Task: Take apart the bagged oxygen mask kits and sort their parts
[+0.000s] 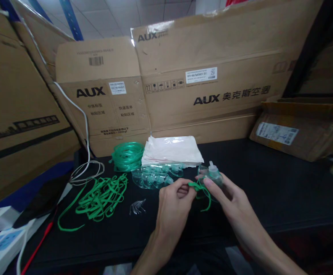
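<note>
My right hand [226,189] is closed around a clear green oxygen mask [214,175] whose pale connector points up. A green elastic strap [205,196] hangs beside the mask in a loose curve. My left hand [178,194] pinches that strap close to the mask's edge; its fingertips are curled in. Just behind my left hand, more clear green masks [152,178] lie nested in rows. To the left are a tangled heap of green straps [102,196] and a few small thin metal strips [138,206].
Coiled green tubing [127,156] and a stack of white plastic bags [172,150] stand at the back. Cardboard panels [169,103] wall the black table [235,152]. A cardboard box [286,137] sits at right; cables [86,130] and a power strip [4,246] lie left.
</note>
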### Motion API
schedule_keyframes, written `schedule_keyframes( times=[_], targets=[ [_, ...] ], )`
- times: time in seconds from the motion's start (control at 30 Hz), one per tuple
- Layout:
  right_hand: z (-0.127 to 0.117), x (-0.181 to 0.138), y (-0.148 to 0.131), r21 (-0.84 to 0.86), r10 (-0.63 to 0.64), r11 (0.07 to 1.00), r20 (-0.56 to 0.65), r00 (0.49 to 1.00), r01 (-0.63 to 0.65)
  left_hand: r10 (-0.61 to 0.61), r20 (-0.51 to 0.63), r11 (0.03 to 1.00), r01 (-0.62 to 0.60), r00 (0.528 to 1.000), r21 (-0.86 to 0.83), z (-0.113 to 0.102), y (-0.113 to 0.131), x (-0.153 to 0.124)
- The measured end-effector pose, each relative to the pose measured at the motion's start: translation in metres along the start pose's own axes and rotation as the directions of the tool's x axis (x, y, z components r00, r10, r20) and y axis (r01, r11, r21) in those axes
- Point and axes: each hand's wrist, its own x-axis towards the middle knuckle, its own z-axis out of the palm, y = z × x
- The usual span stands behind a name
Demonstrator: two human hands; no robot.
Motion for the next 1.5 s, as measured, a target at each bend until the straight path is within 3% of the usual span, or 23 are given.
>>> schedule_keyframes(
  times=[0.23,0.37,0.5,0.67,0.8,0.87,0.93,1.03,1.13,1.2,1.27,1.37,1.5],
  targets=[
    [0.001,-0.002,-0.003,-0.015,0.125,0.992,-0.050,0.991,-0.126,0.148,-0.117,0.989,-0.150,0.982,-0.015,0.001,-0.004,-0.004],
    [0.003,-0.002,-0.004,0.219,0.222,0.946,0.093,0.971,-0.238,0.172,-0.148,0.984,-0.177,0.974,-0.022,0.001,-0.005,-0.006],
    [0.007,0.001,0.005,0.478,0.234,0.832,0.157,0.959,-0.281,0.103,-0.033,0.988,-0.106,0.994,-0.115,0.002,-0.007,-0.004],
    [0.015,0.004,0.022,0.586,0.320,0.750,0.084,0.944,-0.306,0.183,0.022,0.972,-0.184,0.983,0.149,0.004,-0.011,0.000],
    [0.016,0.008,0.033,0.583,0.368,0.732,0.096,0.925,-0.352,0.238,0.098,0.875,-0.257,0.966,0.411,0.007,-0.011,-0.003],
    [0.010,0.014,0.038,0.597,0.391,0.710,0.110,0.914,-0.375,0.276,0.182,0.829,-0.330,0.944,0.452,0.005,-0.007,-0.006],
    [0.001,0.021,0.044,0.626,0.422,0.671,0.119,0.899,-0.398,0.310,0.226,0.810,-0.381,0.924,0.446,-0.006,-0.001,-0.005],
    [-0.016,0.031,0.050,0.674,0.483,0.612,0.095,0.870,-0.414,0.353,0.144,0.759,-0.373,0.924,0.534,-0.040,0.009,0.011],
    [-0.025,0.036,0.050,0.672,0.508,0.618,0.054,0.860,-0.407,0.364,0.054,0.571,-0.268,0.930,0.776,-0.090,0.014,0.047],
    [-0.026,0.037,0.048,0.656,0.501,0.633,0.058,0.863,-0.411,0.293,0.013,0.415,-0.139,0.956,0.899,-0.122,0.013,0.076],
    [-0.022,0.035,0.046,0.646,0.491,0.640,0.072,0.868,-0.416,0.235,-0.007,0.380,-0.085,0.972,0.921,-0.146,0.007,0.101],
    [-0.016,0.032,0.043,0.641,0.465,0.652,0.086,0.881,-0.406,0.123,-0.001,0.364,-0.044,0.992,0.930,-0.166,-0.007,0.129],
    [-0.014,0.028,0.040,0.622,0.435,0.672,0.108,0.894,-0.402,0.045,0.012,0.374,-0.028,0.999,0.927,-0.170,-0.023,0.148]
  ],
)
